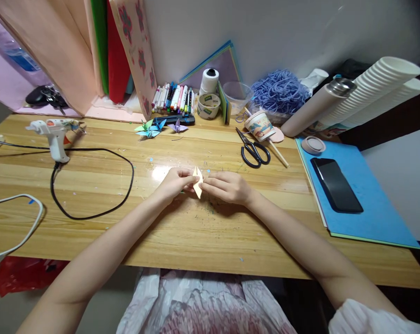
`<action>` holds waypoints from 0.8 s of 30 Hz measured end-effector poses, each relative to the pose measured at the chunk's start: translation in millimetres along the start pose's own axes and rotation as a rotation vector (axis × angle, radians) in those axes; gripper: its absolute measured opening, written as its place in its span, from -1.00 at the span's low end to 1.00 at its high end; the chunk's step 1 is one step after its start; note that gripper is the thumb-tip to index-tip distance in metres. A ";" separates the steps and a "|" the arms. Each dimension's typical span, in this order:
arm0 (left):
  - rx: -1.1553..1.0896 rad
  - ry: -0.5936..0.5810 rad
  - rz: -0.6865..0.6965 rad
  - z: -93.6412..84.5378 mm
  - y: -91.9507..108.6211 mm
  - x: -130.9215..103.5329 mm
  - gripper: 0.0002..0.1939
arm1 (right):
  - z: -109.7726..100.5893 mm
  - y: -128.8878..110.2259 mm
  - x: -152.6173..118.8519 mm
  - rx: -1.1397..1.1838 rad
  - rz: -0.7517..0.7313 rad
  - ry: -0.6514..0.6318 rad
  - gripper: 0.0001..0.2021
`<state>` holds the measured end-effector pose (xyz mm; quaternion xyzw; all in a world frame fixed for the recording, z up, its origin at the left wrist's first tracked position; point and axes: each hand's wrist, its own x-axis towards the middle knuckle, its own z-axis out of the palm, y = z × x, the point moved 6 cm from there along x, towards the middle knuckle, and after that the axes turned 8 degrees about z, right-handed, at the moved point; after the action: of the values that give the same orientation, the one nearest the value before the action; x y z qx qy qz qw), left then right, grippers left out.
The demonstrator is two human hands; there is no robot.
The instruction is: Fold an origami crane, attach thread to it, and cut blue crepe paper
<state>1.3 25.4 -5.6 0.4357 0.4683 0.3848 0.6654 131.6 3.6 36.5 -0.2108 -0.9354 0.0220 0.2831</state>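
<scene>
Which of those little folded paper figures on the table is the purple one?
The purple figure is the rightmost; the green figure and the blue figures bunch together to its left.

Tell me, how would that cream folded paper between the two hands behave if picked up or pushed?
The folded paper is probably very light, being smaller than the left hand or right hand. It may feel fairly stiff, since it is folded into a narrow shape. Tapering to points, it could crumple at its ends if pushed.
</scene>
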 end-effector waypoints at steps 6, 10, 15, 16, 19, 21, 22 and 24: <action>0.029 -0.021 0.001 1.6 -0.7 -0.9 -0.86 | 1.8 6.4 -2.6 0.121 0.065 -0.021 -0.79; -0.020 -0.032 -0.014 0.9 1.2 -0.3 -0.83 | 2.7 9.2 -3.4 0.094 0.086 0.044 -0.81; -0.072 -0.070 0.015 1.4 1.4 0.4 -0.85 | 0.4 10.6 0.7 0.116 0.201 0.164 -0.90; -0.067 -0.083 0.039 2.3 1.8 0.4 -0.83 | 0.5 10.6 1.7 0.131 0.224 0.167 -0.90; -0.049 -0.101 0.106 5.1 3.5 -0.3 -0.77 | 0.0 12.1 3.3 0.178 0.293 0.176 -0.91; -0.003 -0.079 0.167 5.6 6.2 -0.6 -0.75 | -1.4 14.5 3.4 0.214 0.339 0.195 -0.92; 0.041 -0.064 0.210 5.6 8.5 -0.8 -0.75 | -1.9 15.8 3.3 0.232 0.360 0.203 -0.92; 0.157 -0.028 0.320 5.9 15.0 -2.0 -0.76 | -2.7 17.8 3.5 0.270 0.394 0.215 -0.93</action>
<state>4.9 27.2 10.2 0.5604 0.4122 0.4420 0.5662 137.3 21.0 37.7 -0.3501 -0.8294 0.1789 0.3968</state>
